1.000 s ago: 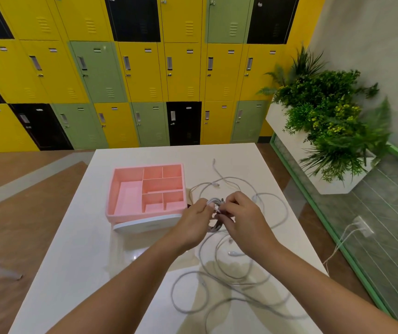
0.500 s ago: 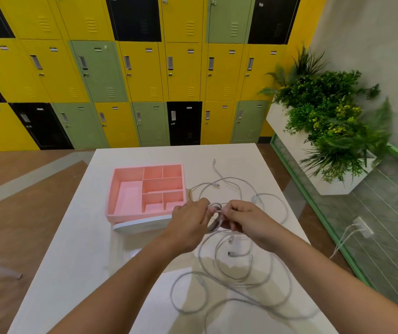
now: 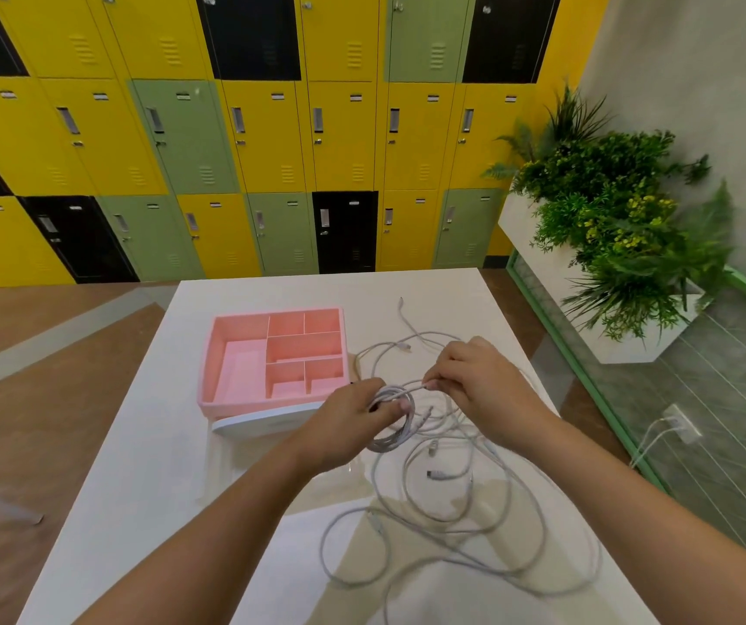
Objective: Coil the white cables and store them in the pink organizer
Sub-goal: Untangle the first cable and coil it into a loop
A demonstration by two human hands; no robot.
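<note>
The pink organizer sits on the white surface, its compartments showing bare pink floors, while just beside it the left hand has its grip curled round a small coil of cable and the right hand pinches its free strand, above the loose white cables.

The pink organizer, an open tray split into six compartments, sat flat. Just to its right, a small coil of white cable hung in the grip of the left hand, and the right hand pinched its free strand. The remaining white cables sprawled nearer in loose, tangled loops.
</note>
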